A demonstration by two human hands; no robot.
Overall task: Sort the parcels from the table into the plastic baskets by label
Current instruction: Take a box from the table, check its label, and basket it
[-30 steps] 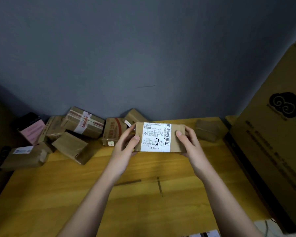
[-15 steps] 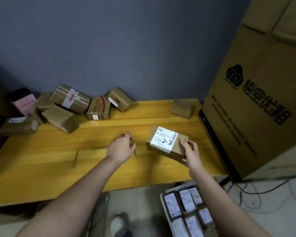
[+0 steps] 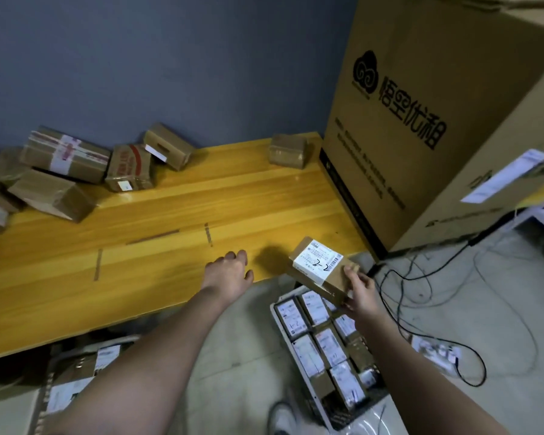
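My right hand [image 3: 360, 290] grips a brown parcel [image 3: 322, 271] with a white label marked "2-2". The parcel hangs past the table's front right corner, above a white plastic basket [image 3: 275, 312] on the floor that is packed with several labelled parcels. My left hand [image 3: 230, 271] hovers over the wooden table's [image 3: 139, 246] front edge with relaxed fingers, holding nothing. Several brown parcels [image 3: 66, 155] lie piled at the table's back left, and one small parcel [image 3: 288, 151] sits at the back right.
A tall cardboard box [image 3: 437, 120] stands right of the table. Black cables [image 3: 453, 277] and a power strip [image 3: 437, 354] lie on the floor to the right. Another basket with parcels [image 3: 73, 381] sits under the table's front left. A shoe [image 3: 281, 417] shows near the bottom.
My left hand let go of the parcel and stays over the table. My right hand carried the parcel right and down, off the table's corner to above the floor basket.
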